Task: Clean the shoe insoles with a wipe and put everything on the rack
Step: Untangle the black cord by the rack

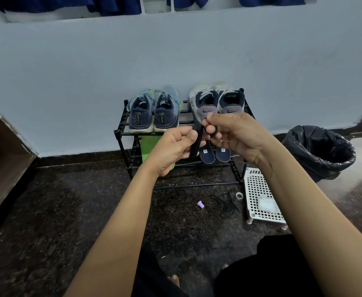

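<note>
Both hands are raised in front of a black shoe rack (120,133). My left hand (171,148) grips a black folded bundle of shoelace (197,144). My right hand (235,133) pinches a loop of the same lace near its top. On the rack's top shelf stand a blue pair of sneakers (154,112) and a grey-white pair (218,101). The lower shelf holds a green insole (149,144) and two dark blue insoles (215,154), partly hidden behind my hands.
A white perforated basket (259,194) with a wipe packet (267,204) stands on the floor at the right. A bin with a black bag (319,151) is beyond it. A loose black lace (227,204), a tape roll (239,195) and a small purple object (200,204) lie on the dark floor.
</note>
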Available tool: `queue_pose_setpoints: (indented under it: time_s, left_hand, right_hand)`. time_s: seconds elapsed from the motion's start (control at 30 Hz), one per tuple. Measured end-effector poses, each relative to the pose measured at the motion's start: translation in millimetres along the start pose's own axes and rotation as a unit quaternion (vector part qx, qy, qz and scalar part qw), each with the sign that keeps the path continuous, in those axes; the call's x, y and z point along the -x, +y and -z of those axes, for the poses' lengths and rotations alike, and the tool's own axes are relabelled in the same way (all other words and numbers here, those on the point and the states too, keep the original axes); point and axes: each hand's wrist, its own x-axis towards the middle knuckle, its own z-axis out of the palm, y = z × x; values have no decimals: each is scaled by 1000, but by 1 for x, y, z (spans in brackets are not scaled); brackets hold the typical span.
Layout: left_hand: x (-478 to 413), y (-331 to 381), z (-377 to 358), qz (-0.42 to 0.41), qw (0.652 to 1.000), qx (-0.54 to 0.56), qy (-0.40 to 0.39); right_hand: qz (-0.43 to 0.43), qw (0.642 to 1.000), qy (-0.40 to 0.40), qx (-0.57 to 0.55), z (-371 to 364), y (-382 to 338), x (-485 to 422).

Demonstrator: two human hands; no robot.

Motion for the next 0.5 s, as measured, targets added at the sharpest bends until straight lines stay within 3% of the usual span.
queue_pose_setpoints:
  time_s: [0.27,0.5]
  left_hand:
    - [4,0,-5,27,999,-16,-39]
    - [5,2,-5,32,997,35,-55]
  right_hand:
    - [26,997,59,-44,4,-3,-19]
    - [-7,998,64,-18,6,11,-31]
